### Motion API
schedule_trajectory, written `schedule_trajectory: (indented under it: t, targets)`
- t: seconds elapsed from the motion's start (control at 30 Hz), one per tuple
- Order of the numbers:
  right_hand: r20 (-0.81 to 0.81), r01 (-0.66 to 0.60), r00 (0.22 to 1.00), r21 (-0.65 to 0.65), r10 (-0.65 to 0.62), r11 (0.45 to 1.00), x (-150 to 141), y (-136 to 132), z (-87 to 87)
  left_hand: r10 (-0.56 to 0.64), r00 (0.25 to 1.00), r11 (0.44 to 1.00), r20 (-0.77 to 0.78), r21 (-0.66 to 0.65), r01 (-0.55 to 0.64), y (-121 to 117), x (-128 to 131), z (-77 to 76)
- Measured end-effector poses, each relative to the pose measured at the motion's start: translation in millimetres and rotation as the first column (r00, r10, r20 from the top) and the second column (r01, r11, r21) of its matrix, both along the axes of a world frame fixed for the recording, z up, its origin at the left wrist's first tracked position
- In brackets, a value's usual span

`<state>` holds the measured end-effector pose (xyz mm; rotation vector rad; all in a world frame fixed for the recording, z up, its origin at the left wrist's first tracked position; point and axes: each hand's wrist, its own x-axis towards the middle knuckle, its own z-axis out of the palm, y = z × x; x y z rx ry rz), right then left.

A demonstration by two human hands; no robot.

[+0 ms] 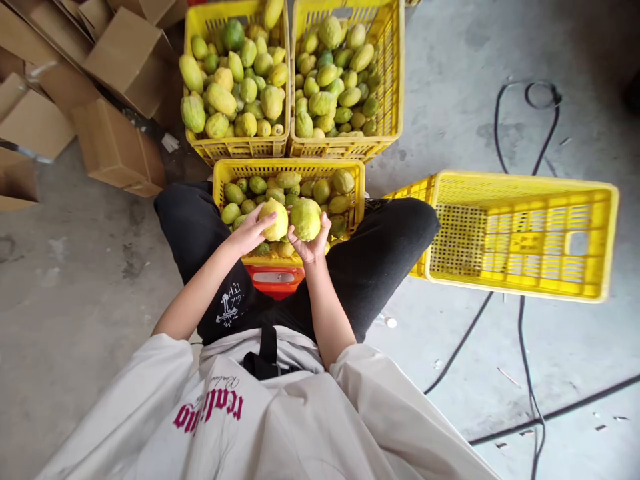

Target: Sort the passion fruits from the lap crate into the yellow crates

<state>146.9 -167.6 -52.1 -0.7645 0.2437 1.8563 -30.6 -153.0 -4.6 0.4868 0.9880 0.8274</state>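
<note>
My left hand (251, 232) is closed round a pale yellow lemon (275, 221), its thumb lying across the fruit. In my right hand (313, 247) rests a rounder yellow-green lemon (305, 219), gripped from below and the right side. The two fruits are held side by side, close together, above a yellow plastic crate (289, 164) between my knees. Several green and yellow lemons (257, 185) fill that crate; my hands cover part of them.
Two yellow crates (289, 137) heaped with lemons stand beyond the near one. An empty yellow crate (525, 280) lies tipped over at the right. Cardboard boxes (117, 143) pile up at the left. Black cables (525, 347) cross the concrete floor. Something red-orange (275, 283) sits below the near crate.
</note>
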Motion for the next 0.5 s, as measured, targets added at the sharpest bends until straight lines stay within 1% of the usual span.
schedule_trajectory:
  t: [0.07, 0.17, 0.23, 0.33, 0.4, 0.5]
  targets:
    - [0.04, 0.003, 0.999, -0.015, -0.002, 1.0, -2.7, 1.9, 2.3, 0.061, 0.998, 0.997, -0.003, -0.037, -0.061, 1.8, 2.2, 1.2]
    - [0.081, 0.006, 0.997, 0.03, -0.008, 1.0, -6.7, 3.1, 7.3, 0.129, 0.991, 0.988, -0.019, -0.088, -0.13, 4.6, 1.5, 4.3]
    - [0.057, 0.016, 0.998, 0.072, -0.02, 0.997, -7.9, 2.8, 10.8, 0.168, 0.986, 0.975, -0.023, -0.143, -0.17, 6.4, -1.3, 6.9]
    - [-0.02, 0.076, 0.997, 0.101, -0.074, 0.992, -8.2, 1.6, 15.5, 0.234, 0.972, 0.951, 0.034, -0.214, -0.221, 8.6, -6.0, 12.3]
    - [-0.028, 0.119, 0.993, 0.125, -0.117, 0.985, -8.4, 1.0, 17.5, 0.256, 0.964, 0.946, 0.073, -0.224, -0.234, 9.6, -7.6, 16.6]
    - [0.023, 0.113, 0.992, 0.219, -0.121, 0.969, -9.3, 0.5, 17.0, 0.256, 0.965, 0.954, 0.064, -0.178, -0.241, 9.7, -7.3, 20.9]
